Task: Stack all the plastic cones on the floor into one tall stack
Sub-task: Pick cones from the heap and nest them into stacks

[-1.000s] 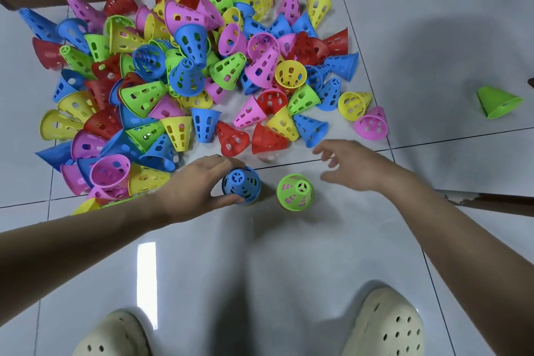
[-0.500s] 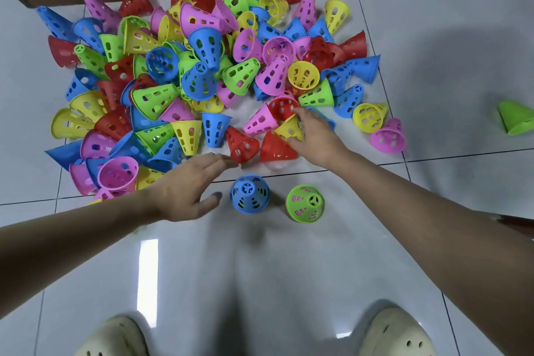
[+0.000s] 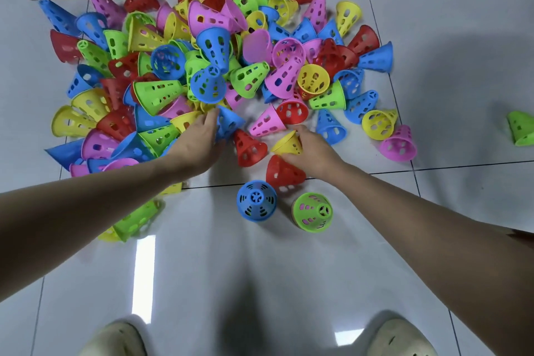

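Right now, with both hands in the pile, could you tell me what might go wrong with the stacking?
1. The upright blue perforated plastic cone and the upright green perforated plastic cone stand apart, so two stacks may grow instead of one.
2. The right hand grips a yellow plastic cone right beside a red plastic cone that could roll into the upright ones.
3. The lone green plastic cone far right could be forgotten.

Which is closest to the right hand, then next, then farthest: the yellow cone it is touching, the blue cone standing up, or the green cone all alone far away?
From the right hand, in the head view:
1. Yellow cone, right at the fingers.
2. Blue cone, standing upright just below the hand, toward the feet.
3. Lone green cone, far off at the right edge.
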Tool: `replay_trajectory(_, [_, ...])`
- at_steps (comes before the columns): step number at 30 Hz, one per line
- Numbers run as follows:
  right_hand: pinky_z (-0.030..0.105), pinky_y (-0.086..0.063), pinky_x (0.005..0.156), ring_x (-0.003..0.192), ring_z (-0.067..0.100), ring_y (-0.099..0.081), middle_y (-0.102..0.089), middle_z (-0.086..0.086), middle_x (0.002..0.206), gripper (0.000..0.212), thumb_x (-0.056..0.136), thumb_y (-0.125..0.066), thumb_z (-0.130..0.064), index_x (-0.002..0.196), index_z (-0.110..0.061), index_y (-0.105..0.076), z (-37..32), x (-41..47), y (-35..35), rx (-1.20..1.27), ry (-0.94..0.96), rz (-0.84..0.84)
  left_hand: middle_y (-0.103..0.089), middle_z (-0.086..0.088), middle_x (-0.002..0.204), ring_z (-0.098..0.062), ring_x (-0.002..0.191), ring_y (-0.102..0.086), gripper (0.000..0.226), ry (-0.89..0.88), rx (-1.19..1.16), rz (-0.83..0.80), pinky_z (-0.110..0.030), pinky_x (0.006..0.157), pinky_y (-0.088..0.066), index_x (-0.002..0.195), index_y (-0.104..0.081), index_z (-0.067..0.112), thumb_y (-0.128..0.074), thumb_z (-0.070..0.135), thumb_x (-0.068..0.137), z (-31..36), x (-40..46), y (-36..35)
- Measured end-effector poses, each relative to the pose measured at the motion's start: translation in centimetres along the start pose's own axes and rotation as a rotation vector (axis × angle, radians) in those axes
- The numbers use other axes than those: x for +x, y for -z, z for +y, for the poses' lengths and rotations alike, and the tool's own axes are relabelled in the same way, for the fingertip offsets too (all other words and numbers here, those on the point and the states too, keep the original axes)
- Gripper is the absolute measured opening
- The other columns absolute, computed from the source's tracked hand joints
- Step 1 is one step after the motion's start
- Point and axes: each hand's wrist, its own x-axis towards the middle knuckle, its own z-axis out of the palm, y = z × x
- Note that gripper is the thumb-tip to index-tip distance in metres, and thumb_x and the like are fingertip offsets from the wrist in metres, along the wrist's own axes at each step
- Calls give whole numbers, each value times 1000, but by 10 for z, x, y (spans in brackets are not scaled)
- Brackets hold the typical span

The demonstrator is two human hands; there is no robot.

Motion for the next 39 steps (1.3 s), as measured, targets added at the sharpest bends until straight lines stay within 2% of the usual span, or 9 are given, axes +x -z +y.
replay_trajectory(6, [15,-48,74,95,16,-62,-57,-1,115,72,84,-80,-33,144,-22,-42,11,-31,12,211,-1,53,-59,-21,107,-36,84,-54,73,28,159,-25,-44,67,-45,148,-20,14,-64,33,94,10,16,-1])
replay_trajectory(8, [23,-55,80,91,16,-66,-60,1,117,72,81,-82,-34,142,-27,-45,17,-45,15,309,-24,74,-61,-18,98,-32,75,-52,73,41,185,0,-41,61,-43,146,-20,14,-66,33,93,14,15,-5])
replay_trajectory(10, [37,-57,87,93,19,-68,-62,-2,113,70,79,-83,-35,139,-29,-48,22,-56,17,385,-49,93,-62,-17,96,-35,75,-57,70,41,191,15,-42,60,-45,142,-21,14,-67,33,92,16,14,-10])
replay_trajectory(17, [37,-57,87,91,17,-72,-72,1,108,37,85,-79,-23,118,-24,-62,15,-101,43,581,3,176,-60,-20,119,-41,97,-61,54,-67,63,36,-42,73,-49,141,-37,14,-57,40,97,7,-4,-6])
replay_trajectory(21, [46,-57,86,89,10,-70,-73,-13,97,25,86,-78,-27,105,-39,-68,14,-127,55,571,46,220,-61,-12,123,-25,86,-60,53,-90,-67,73,-34,80,-45,140,-49,12,-56,44,98,-4,-38,8])
replay_trajectory(26, [33,-55,83,92,16,-67,-72,-11,98,40,67,-85,-48,103,-38,-70,8,-151,58,535,73,218,-50,7,78,-11,61,-52,54,-71,-200,78,-23,57,-36,132,-56,18,-58,53,91,3,-77,25])
replay_trajectory(33, [25,-49,66,75,11,-59,-68,-9,96,42,70,-91,-23,103,-33,-68,1,-169,60,403,150,294,-64,0,89,-18,68,-58,36,-128,-370,170,-18,55,-43,120,-62,21,-65,44,93,37,-100,41])
replay_trajectory(36, [21,-46,63,74,10,-57,-65,-8,96,45,68,-92,-23,108,-27,-70,2,-178,60,253,221,322,-63,-2,86,-25,70,-57,35,-190,-441,215,-33,59,-47,112,-62,23,-58,47,87,52,-109,47])
replay_trajectory(39, [8,-37,71,80,-2,-57,-61,-8,97,50,68,-92,-22,113,-21,-71,10,-181,50,88,282,250,-64,4,91,-12,76,-61,39,-272,-390,173,-24,62,-50,111,-63,22,-58,50,85,61,-118,45])
